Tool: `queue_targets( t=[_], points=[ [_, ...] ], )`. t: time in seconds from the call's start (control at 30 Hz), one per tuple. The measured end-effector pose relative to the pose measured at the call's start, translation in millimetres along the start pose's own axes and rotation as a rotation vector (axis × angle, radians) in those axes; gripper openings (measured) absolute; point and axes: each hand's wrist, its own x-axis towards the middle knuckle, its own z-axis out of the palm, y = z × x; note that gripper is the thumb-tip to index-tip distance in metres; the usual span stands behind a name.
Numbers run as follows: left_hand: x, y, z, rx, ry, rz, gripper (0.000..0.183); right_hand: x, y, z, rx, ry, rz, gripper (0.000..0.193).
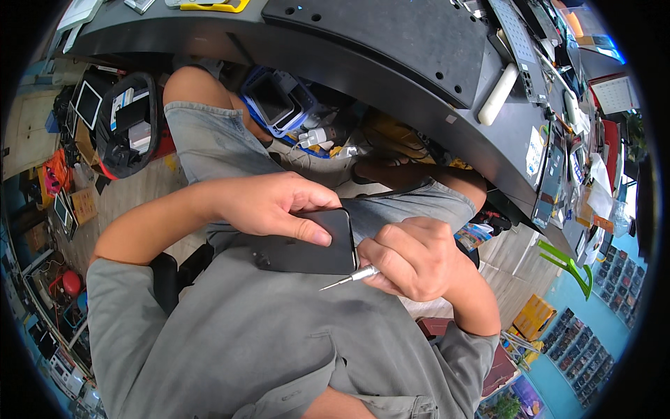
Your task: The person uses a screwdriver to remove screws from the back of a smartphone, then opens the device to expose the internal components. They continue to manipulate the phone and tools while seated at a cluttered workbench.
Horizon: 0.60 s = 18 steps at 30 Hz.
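A dark smartphone (307, 255) lies back side up over my lap, its camera end toward the left. My left hand (283, 209) grips it from the far edge, thumb flat across the back and fingers curled out of sight beneath. Close to the phone's right end, my right hand (412, 258) is closed around a small silver screwdriver (363, 273). The thin tip points left, just off the phone's near edge, toward my shirt. Whether my right knuckles touch the phone's end I cannot tell.
A dark desk (230, 35) curves across the far side, bearing a black board (391, 35) and a white cylinder (498, 94). Beneath it stands a blue bin (279, 105) with devices and cables. A black-lined basket (129, 122) sits on the floor at left.
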Motion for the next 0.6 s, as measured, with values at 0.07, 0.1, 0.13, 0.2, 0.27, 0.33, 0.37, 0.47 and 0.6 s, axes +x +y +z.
queue_targets(
  t=[0.07, 0.1, 0.13, 0.2, 0.27, 0.33, 0.37, 0.47, 0.6],
  points=[
    [1.6, 1.2, 1.9, 0.033, 0.031, -0.009, 0.029, -0.5, 0.3, 0.1, -0.002, -0.005, 0.001, 0.038],
    [2.0, 1.5, 2.4, 0.051, 0.047, -0.014, 0.026, -0.7, 0.7, 0.0, 0.001, -0.007, 0.002, 0.039],
    [1.8, 1.3, 2.2, 0.066, 0.048, -0.019, 0.026, -0.9, 1.3, -0.1, 0.004, -0.009, 0.004, 0.039],
    [1.1, 0.5, 1.3, 0.095, 0.052, -0.030, 0.026, -1.3, 2.3, -0.8, 0.011, -0.014, 0.004, 0.040],
    [1.8, -2.2, 1.7, 0.118, 0.051, 0.023, 0.031, -1.4, 2.8, -2.1, 0.017, -0.018, 0.003, 0.041],
    [1.9, -3.0, 1.9, 0.128, 0.049, 0.037, 0.033, -1.2, 3.5, -2.8, 0.024, -0.018, 0.002, 0.041],
    [2.2, -2.3, 1.5, 0.127, 0.044, 0.025, 0.033, -1.4, 3.3, -3.2, 0.025, -0.017, 0.003, 0.041],
    [2.7, -2.0, 1.7, 0.090, 0.042, -0.007, 0.033, -0.4, 1.9, -7.7, -0.010, -0.040, 0.002, 0.041],
    [2.8, -7.2, 2.6, 0.072, 0.052, 0.003, 0.033, -4.5, -0.2, -1.4, -0.044, -0.011, -0.010, 0.038]
  ],
)
